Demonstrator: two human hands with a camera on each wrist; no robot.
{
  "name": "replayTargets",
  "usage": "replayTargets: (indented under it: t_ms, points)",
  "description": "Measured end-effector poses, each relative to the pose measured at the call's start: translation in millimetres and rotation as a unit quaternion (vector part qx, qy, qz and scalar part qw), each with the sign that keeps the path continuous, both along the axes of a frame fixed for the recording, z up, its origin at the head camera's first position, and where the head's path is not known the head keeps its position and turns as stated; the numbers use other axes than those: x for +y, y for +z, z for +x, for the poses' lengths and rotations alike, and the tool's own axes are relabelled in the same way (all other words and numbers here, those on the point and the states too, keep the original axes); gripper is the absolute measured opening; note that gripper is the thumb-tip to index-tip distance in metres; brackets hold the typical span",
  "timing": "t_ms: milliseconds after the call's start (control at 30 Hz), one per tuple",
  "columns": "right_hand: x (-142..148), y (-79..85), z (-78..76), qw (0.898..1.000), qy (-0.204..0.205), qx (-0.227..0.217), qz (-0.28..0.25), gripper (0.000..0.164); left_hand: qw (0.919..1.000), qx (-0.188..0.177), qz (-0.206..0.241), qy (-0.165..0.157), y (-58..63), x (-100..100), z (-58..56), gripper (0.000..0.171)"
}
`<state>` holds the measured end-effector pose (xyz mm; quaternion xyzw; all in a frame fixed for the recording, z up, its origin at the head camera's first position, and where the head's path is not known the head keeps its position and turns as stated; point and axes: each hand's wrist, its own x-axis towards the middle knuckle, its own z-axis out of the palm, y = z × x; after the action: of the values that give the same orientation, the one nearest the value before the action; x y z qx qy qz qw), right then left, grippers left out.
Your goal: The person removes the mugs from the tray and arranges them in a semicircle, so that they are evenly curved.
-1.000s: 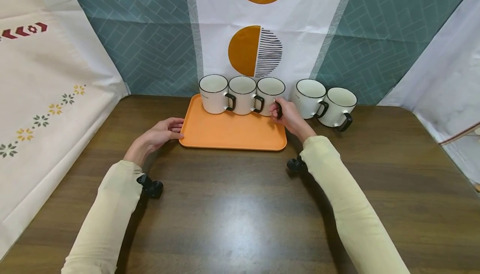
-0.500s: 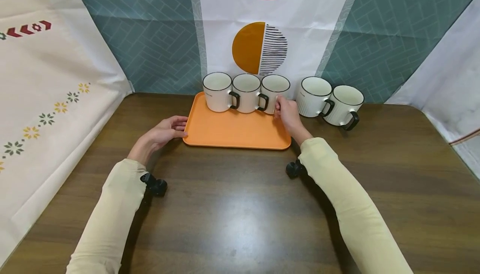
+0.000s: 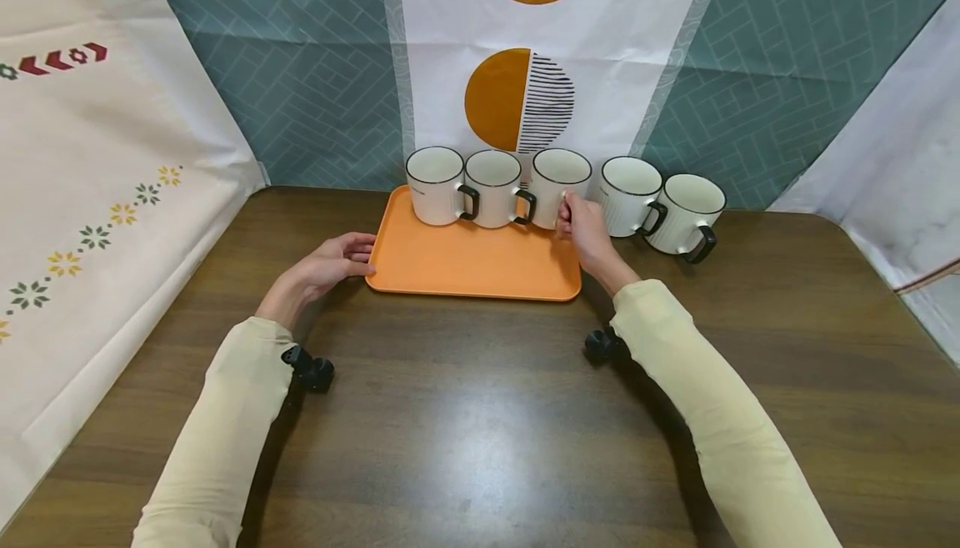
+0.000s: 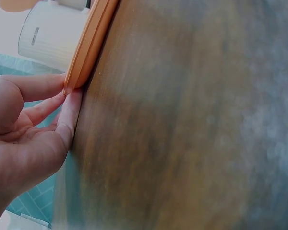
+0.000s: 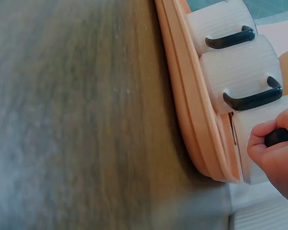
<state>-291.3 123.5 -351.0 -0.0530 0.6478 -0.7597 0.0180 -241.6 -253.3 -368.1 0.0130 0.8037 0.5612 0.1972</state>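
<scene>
An orange tray lies at the back of the table. My left hand pinches its left rim; the left wrist view shows a finger above the tray edge and the thumb below. By its black handle, my right hand grips a white ribbed mug with a dark rim, upright over the tray's back right. Most of that handle is covered by the fingers. Two matching mugs, a left one and a middle one, stand on the tray's back edge, handles turned right.
Right of the tray, two more such mugs stand close together on the wooden table: a nearer-in one and an outer one. A patterned cloth backdrop rises directly behind the row.
The gripped mug has shifted right with my right hand, widening the space between it and the middle mug. My left hand stays on the tray rim. The head view has shifted slightly.
</scene>
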Motion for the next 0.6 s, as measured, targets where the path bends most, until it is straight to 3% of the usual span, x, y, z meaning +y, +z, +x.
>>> replayTargets:
  t_ms: [267, 600]
  points:
    - [8.5, 12.8, 11.6, 0.999, 0.003, 0.026, 0.020, 0.037, 1.0000, 0.003, -0.004, -0.002, 0.9, 1.4, 0.4, 0.066]
    - [28.7, 52.3, 35.0, 0.998, 0.038, 0.051, 0.029, 0.038, 1.0000, 0.006, -0.004, -0.004, 0.3, 2.0, 0.0, 0.065]
